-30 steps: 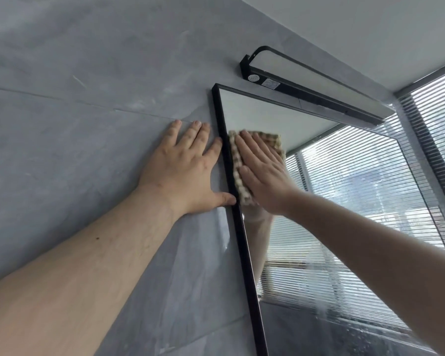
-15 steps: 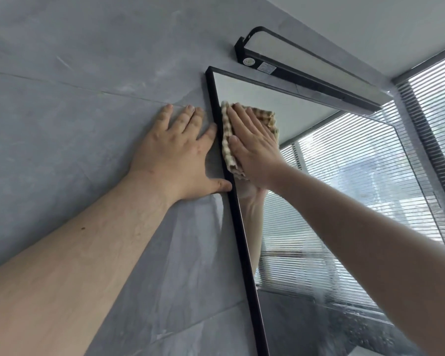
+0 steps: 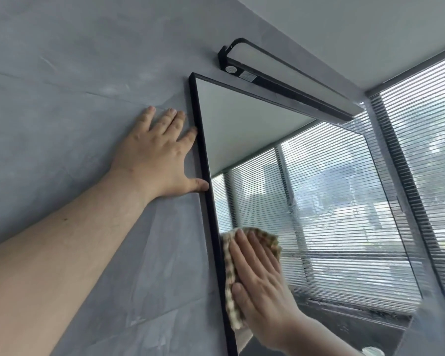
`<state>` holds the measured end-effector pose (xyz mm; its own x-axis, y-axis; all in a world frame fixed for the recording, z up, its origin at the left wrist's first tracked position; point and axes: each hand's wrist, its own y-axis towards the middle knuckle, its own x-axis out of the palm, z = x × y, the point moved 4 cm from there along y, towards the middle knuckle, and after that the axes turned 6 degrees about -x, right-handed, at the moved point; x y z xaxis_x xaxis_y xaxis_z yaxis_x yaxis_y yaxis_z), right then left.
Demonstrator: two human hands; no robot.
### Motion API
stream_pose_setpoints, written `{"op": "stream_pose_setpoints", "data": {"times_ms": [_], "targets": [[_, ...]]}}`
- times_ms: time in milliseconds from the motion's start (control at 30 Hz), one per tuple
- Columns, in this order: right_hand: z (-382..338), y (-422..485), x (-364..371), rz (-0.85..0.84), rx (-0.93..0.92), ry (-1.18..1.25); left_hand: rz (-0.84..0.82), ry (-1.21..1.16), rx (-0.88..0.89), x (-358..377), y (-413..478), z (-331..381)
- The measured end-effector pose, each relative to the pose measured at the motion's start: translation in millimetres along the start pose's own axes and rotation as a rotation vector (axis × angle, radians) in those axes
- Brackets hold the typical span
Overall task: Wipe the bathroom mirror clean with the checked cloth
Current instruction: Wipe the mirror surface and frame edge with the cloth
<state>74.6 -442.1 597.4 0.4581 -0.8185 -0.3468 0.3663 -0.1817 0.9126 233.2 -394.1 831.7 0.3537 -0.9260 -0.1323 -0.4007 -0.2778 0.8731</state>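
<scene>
Nearest the camera, the bare left forearm (image 3: 49, 265) reaches up across the grey wall (image 3: 62, 80), and the right forearm (image 3: 324, 337) comes in from the lower right corner.

The right hand (image 3: 260, 296) lies flat on the cloth (image 3: 230, 286). Its fingers are straight and close together, pressing rather than gripping. The cloth is checked beige and brown. It is pinned against the glass of the mirror (image 3: 319, 201) low on the left side, just beside the black frame (image 3: 215, 240). It shows above the fingertips and in a strip along the thumb side of the hand.

Higher up, the left hand (image 3: 157, 160) rests flat on the wall with straight, slightly spread fingers and holds nothing. The tips of its forefinger and thumb touch the outer edge of the frame. It is well apart from the right hand and the cloth.

The mirror reflects slatted blinds and a pale ceiling. A faint streak of droplets runs down the glass to the right of the cloth.

Above the mirror's top edge, a long black lamp (image 3: 280, 80) is fixed to the wall. Beyond it on the right stands a window with blinds (image 3: 421, 124), under the white ceiling (image 3: 344, 21).
</scene>
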Motion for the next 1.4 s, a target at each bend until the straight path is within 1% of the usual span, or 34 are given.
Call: {"op": "stream_pose_setpoints", "data": {"times_ms": [100,200,400,500,667,833,933,1033,1133,1233,1400], "targets": [[1,-4,1,-0.013,0.015,0.022,0.006,-0.007,-0.003,0,1,1],[7,24,-7,-0.016,0.054,0.008,0.029,-0.005,0.007,-3,-2,2],[29,123,-38,0.098,0.187,0.042,0.008,-0.047,0.079,-3,-10,10],[32,132,-43,0.117,0.200,0.040,-0.023,-0.050,0.089,1,-20,18],[20,86,-26,0.094,0.200,0.057,-0.098,-0.015,0.093,6,-29,27],[9,-12,8,0.009,0.185,0.021,-0.110,-0.044,0.103,2,-29,27],[7,-66,23,-0.005,0.206,0.001,-0.104,-0.055,0.103,2,-30,27],[6,-78,29,-0.024,0.252,0.002,-0.120,-0.057,0.096,2,-31,28],[7,-59,24,-0.008,0.291,0.045,-0.132,-0.057,0.093,2,-31,29],[8,-12,6,-0.023,0.360,0.086,-0.129,-0.057,0.089,3,-32,29],[23,83,-25,0.048,0.320,0.059,-0.113,-0.070,0.083,2,-30,29]]}}
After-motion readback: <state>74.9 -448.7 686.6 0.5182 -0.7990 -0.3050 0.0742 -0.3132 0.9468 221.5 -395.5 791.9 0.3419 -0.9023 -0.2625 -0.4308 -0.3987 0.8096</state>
